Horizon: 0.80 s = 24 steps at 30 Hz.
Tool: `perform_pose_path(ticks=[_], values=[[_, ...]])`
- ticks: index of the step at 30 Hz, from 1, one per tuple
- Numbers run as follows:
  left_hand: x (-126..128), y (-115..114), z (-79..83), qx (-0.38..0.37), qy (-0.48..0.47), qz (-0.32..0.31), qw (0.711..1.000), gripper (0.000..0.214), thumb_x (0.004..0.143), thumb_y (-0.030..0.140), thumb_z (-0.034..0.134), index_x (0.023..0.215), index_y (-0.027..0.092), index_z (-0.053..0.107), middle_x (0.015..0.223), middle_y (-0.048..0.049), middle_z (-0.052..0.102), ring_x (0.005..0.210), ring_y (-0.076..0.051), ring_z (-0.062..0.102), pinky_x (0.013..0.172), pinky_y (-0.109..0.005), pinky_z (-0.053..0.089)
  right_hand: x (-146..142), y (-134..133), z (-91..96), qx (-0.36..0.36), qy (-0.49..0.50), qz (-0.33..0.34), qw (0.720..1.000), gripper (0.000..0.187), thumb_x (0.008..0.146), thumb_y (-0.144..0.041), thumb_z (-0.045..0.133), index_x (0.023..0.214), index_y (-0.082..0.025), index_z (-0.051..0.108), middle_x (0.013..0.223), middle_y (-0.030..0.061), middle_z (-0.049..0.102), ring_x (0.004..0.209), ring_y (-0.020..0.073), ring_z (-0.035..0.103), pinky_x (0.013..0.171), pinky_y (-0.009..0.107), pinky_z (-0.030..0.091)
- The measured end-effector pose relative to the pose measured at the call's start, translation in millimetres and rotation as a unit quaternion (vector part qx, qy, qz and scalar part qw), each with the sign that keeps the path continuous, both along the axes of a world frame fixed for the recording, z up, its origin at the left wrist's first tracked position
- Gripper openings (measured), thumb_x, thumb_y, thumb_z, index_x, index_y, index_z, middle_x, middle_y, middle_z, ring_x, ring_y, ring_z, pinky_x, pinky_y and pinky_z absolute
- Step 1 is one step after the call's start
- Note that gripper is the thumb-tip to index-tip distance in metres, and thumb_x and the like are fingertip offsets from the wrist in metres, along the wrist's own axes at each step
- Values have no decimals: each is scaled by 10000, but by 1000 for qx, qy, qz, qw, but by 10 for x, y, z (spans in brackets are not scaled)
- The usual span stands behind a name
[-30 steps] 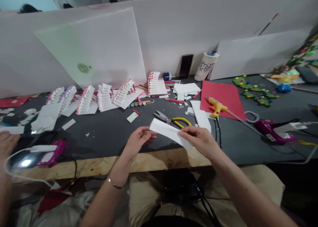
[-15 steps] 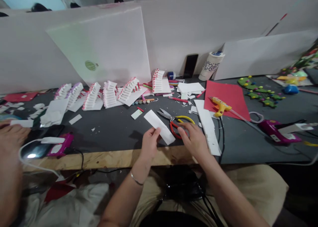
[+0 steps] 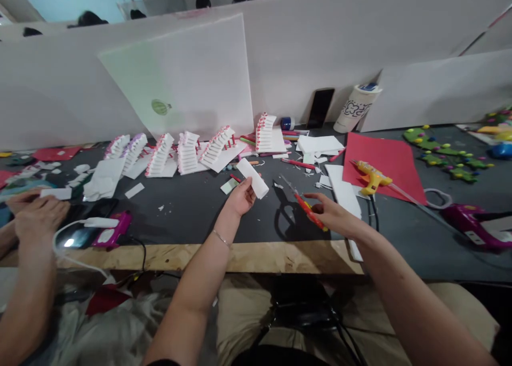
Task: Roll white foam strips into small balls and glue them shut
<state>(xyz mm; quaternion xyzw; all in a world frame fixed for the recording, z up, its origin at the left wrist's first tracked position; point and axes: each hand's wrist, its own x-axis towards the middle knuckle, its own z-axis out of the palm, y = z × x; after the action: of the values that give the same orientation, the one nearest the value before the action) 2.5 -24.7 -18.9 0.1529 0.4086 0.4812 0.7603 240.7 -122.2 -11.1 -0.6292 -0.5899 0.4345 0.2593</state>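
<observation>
My left hand point(image 3: 242, 196) pinches a white strip of paper or card point(image 3: 253, 178) near its lower end, raised above the dark table top. To the right, my right hand point(image 3: 330, 212) has its fingers round the red and yellow handles of a pair of scissors point(image 3: 307, 211). The scissors are off the table, with blades pointing up and to the left and a shadow beneath them. Just behind the strip lie a small pale green piece point(image 3: 229, 186) and a red stick.
Several small white stair models point(image 3: 188, 151) stand along the back. At right, a yellow glue gun point(image 3: 372, 177) rests on red paper point(image 3: 400, 166) beside a long white board point(image 3: 346, 192). A co-worker's hands point(image 3: 40, 211) hold a white piece at left, near a purple power socket point(image 3: 114, 230).
My right hand has taken hold of the scissors and lifted them from the table. My left hand has raised the white strip. The view has shifted slightly.
</observation>
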Motion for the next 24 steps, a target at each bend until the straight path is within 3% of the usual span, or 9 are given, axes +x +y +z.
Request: perform_pose_path(ticks=[2, 4, 7, 10, 13, 19, 24], values=[[-6, 3, -30, 0, -7, 23, 1000, 186, 936, 155, 545, 1053, 109, 682, 898, -63, 764, 664, -84, 707, 634, -134, 561, 13, -174, 15, -19, 179, 21, 984, 537, 781, -371, 675, 1249, -220, 460, 716, -36, 558, 585, 117, 514, 542, 244, 396], [3, 0, -47, 0, -12, 43, 999, 175, 929, 133, 549, 1036, 116, 687, 885, -49, 764, 672, -79, 707, 642, -127, 562, -53, -381, 3, -32, 296, 47, 953, 554, 767, -385, 715, 1236, -239, 459, 712, -40, 534, 591, 120, 516, 546, 253, 415], [36, -23, -55, 7, -10, 46, 999, 191, 934, 133, 538, 1055, 119, 686, 904, -50, 765, 737, -90, 717, 708, -143, 575, -246, -663, -93, -114, 423, 98, 894, 545, 819, -528, 638, 1264, -267, 462, 728, -22, 519, 644, 164, 576, 602, 321, 474], [65, -66, -45, 19, -11, 39, 999, 193, 932, 134, 543, 1062, 124, 685, 910, -49, 766, 766, -97, 720, 735, -151, 579, -433, -821, -214, -159, 506, 67, 845, 556, 831, -695, 488, 1191, -276, 548, 802, 24, 533, 720, 200, 588, 692, 405, 512], [79, -106, -27, 22, -11, 43, 999, 199, 925, 128, 551, 1073, 125, 683, 930, -53, 764, 782, -102, 721, 751, -162, 581, -539, -852, -234, -169, 515, 30, 840, 534, 804, -707, 521, 1131, -290, 588, 821, 37, 542, 713, 194, 574, 683, 403, 524], [95, -144, 7, 26, -3, 40, 999, 159, 923, 117, 550, 975, 110, 700, 901, -53, 764, 725, -88, 715, 728, -148, 575, -601, -805, -78, -189, 523, 0, 831, 607, 736, -760, 558, 1102, -277, 592, 751, 12, 542, 604, 152, 523, 581, 356, 528], [118, -180, 20, 45, -13, 6, 999, 163, 927, 117, 539, 922, 99, 700, 822, -55, 763, 667, -90, 709, 670, -146, 578, -598, -781, -107, -191, 530, -6, 826, 609, 763, -747, 538, 1113, -250, 579, 749, 17, 555, 601, 153, 528, 545, 335, 522]])
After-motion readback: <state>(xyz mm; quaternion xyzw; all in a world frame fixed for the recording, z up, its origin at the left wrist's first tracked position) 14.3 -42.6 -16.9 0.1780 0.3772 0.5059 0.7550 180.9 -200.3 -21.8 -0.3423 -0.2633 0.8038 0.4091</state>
